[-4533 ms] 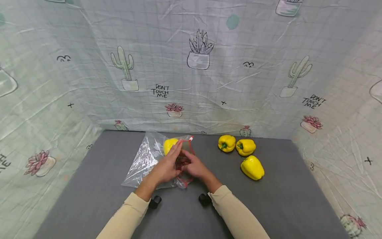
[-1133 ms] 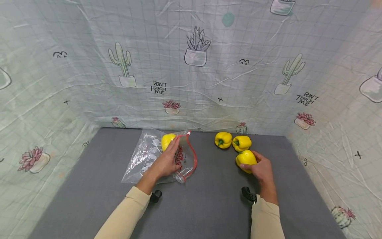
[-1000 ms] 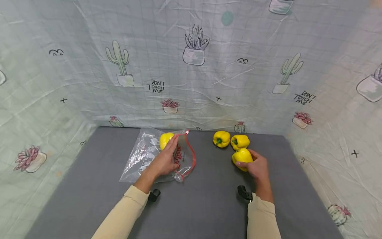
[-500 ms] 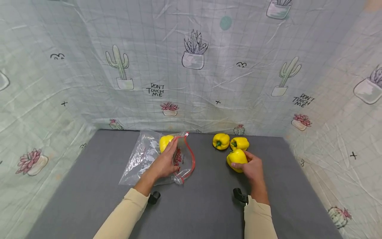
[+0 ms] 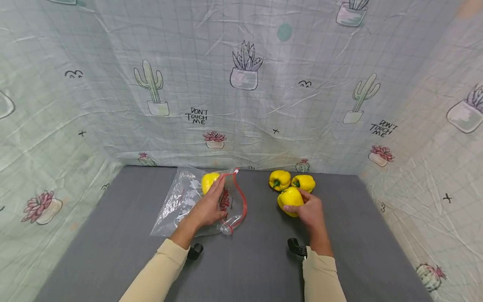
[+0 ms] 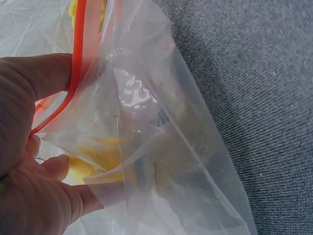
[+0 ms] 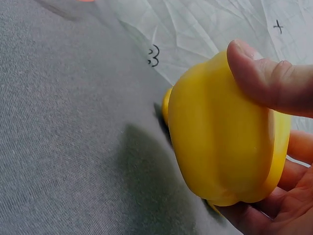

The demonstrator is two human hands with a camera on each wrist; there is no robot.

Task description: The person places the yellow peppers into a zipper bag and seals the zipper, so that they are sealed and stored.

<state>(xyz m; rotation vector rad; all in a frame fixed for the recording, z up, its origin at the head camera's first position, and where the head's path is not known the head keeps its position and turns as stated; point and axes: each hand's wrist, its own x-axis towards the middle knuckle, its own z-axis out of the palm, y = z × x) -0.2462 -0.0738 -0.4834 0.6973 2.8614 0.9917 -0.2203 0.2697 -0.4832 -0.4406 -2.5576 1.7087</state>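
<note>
In the head view my left hand (image 5: 205, 210) holds a clear zip bag (image 5: 173, 209) with a red-edged mouth. One yellow bell pepper (image 5: 209, 182) lies inside, partly hidden by my fingers. The left wrist view shows my thumb at the red zip strip (image 6: 78, 44) and fingers lower at the bag's mouth, spread away from the thumb; yellow shows through the plastic. My right hand (image 5: 312, 212) grips another yellow bell pepper (image 5: 290, 202), thumb on the near side. In the right wrist view this bell pepper (image 7: 222, 137) is raised, its shadow on the table below.
Two more yellow bell peppers stand at the back right, one on the left (image 5: 279, 180) and one on the right (image 5: 304, 183). The grey table (image 5: 249, 268) ends at a hanging printed curtain (image 5: 264, 105), which also runs along both sides.
My right hand has left the bag's mouth, taken hold of the nearest bell pepper and carried it leftward, closer to the bag. My left hand has stayed at the bag.
</note>
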